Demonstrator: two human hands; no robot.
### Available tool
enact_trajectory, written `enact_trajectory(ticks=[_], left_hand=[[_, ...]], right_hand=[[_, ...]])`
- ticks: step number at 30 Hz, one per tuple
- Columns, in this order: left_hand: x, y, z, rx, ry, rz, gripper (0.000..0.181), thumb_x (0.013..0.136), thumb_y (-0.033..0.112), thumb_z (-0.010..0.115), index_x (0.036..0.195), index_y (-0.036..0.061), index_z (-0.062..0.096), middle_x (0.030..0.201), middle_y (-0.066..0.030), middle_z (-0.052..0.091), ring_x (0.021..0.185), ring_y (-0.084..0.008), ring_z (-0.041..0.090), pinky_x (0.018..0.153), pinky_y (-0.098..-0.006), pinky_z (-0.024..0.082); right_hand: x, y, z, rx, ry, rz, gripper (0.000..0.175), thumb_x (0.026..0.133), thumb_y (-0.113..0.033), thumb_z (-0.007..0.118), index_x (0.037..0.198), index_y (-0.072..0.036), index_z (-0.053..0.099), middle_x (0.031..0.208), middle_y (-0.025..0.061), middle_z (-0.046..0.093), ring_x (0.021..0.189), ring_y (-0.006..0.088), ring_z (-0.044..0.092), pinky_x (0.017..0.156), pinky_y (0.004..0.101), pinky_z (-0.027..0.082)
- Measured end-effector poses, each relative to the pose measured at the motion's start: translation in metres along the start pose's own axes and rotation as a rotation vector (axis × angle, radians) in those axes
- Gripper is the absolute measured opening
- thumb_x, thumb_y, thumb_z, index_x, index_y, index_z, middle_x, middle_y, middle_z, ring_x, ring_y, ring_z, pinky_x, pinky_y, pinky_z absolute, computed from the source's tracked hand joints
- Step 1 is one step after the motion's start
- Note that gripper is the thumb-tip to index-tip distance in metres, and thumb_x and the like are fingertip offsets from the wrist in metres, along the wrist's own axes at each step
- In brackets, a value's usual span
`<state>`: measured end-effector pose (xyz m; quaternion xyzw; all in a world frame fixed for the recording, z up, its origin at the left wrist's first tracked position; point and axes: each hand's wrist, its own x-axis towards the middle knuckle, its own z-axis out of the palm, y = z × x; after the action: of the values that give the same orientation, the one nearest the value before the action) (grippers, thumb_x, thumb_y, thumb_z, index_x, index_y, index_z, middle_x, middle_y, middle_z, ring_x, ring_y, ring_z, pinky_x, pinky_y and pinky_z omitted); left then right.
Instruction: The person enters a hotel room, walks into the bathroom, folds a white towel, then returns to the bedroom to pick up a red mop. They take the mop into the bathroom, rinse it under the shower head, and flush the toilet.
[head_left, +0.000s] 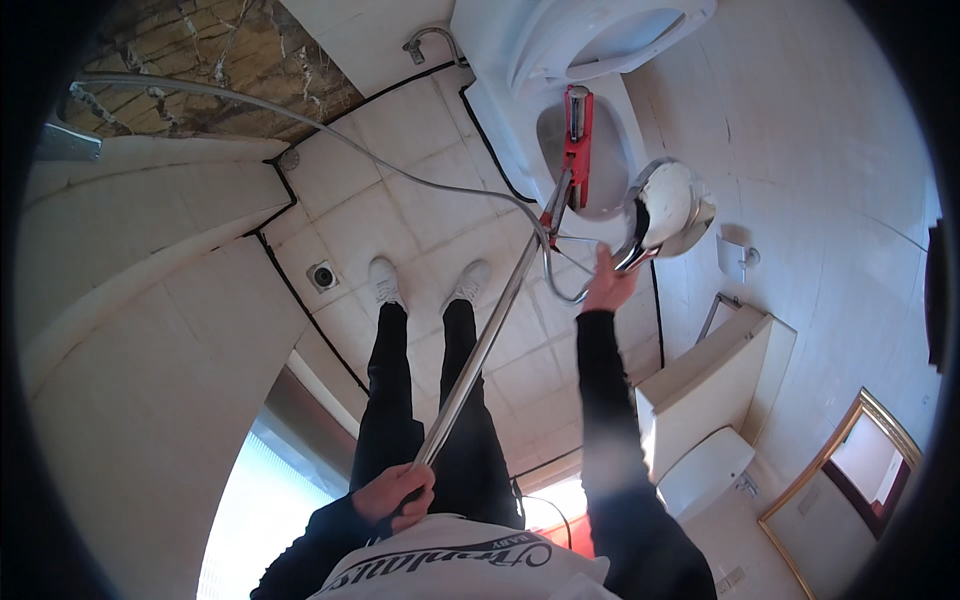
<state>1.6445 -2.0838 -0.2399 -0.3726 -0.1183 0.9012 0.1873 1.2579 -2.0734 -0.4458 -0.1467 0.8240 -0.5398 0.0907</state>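
Observation:
My left hand (396, 495) is closed around the lower end of a long metal mop pole (480, 360). The pole slants up to a red roller mop head (577, 150), held over the open toilet bowl (551, 124). With my right hand (611, 281) I grip the handle of a chrome shower head (671, 210), just right of the bowl. Its metal hose (420, 178) loops beside the pole and runs to the upper left. Whether water is flowing cannot be told.
The toilet seat (652, 67) is raised. A floor drain (323, 277) lies left of my shoes. At the right are a paper holder (733, 259), a boxed ledge (712, 360), a washbasin (709, 465) and a gold-framed mirror (780, 510). A bathtub edge (172, 262) curves along the left.

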Motion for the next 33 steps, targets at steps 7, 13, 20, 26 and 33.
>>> enact_trajectory(ticks=[7, 13, 20, 26, 33], left_hand=[[-0.002, -0.021, -0.023, 0.06, -0.002, 0.016, 0.027, 0.095, 0.027, 0.032, 0.082, 0.0066, 0.044, 0.053, -0.0008, 0.04, 0.037, -0.0089, 0.037, 0.035, -0.0201, 0.031], [-0.013, -0.033, -0.021, 0.189, 0.099, 0.057, 0.027, 0.094, 0.027, 0.034, 0.082, 0.0057, 0.045, 0.054, -0.0001, 0.042, 0.038, -0.0067, 0.037, 0.038, -0.0177, 0.032], [0.01, -0.017, -0.006, 0.068, 0.02, 0.045, 0.027, 0.094, 0.028, 0.033, 0.08, 0.0067, 0.043, 0.052, -0.0013, 0.04, 0.036, -0.0088, 0.038, 0.034, -0.0206, 0.033], [0.008, -0.012, -0.014, 0.029, -0.035, 0.052, 0.026, 0.095, 0.027, 0.031, 0.083, 0.0069, 0.042, 0.052, -0.0018, 0.039, 0.035, -0.0097, 0.037, 0.034, -0.0219, 0.032], [0.002, -0.032, -0.03, 0.136, -0.023, 0.097, 0.032, 0.095, 0.031, 0.031, 0.082, 0.0053, 0.045, 0.052, -0.0008, 0.039, 0.035, -0.0078, 0.036, 0.035, -0.0197, 0.031]], right_hand=[[0.099, 0.074, 0.036, 0.064, -0.322, 0.462, 0.032, 0.066, -0.027, 0.075, 0.082, -0.004, 0.057, 0.066, 0.006, 0.058, 0.053, 0.0138, 0.053, 0.039, 0.0271, 0.04], [0.071, 0.059, 0.022, 0.048, -0.146, 0.338, 0.031, 0.066, -0.028, 0.075, 0.077, -0.004, 0.057, 0.067, 0.0031, 0.056, 0.054, 0.0108, 0.049, 0.048, 0.0254, 0.039], [-0.044, -0.028, -0.019, 0.074, -0.015, 0.428, 0.028, 0.075, -0.012, 0.068, 0.097, -0.001, 0.054, 0.068, 0.0011, 0.051, 0.059, 0.009, 0.047, 0.054, 0.0237, 0.039], [0.027, 0.012, 0.003, -0.028, -0.037, 0.086, 0.034, 0.071, -0.005, 0.07, 0.099, 0.0, 0.053, 0.076, 0.0023, 0.054, 0.063, 0.0103, 0.051, 0.054, 0.0246, 0.044], [0.094, 0.072, 0.041, 0.083, -0.415, 0.46, 0.03, 0.069, -0.024, 0.072, 0.084, -0.002, 0.058, 0.071, 0.0068, 0.059, 0.057, 0.0148, 0.055, 0.05, 0.0261, 0.043]])
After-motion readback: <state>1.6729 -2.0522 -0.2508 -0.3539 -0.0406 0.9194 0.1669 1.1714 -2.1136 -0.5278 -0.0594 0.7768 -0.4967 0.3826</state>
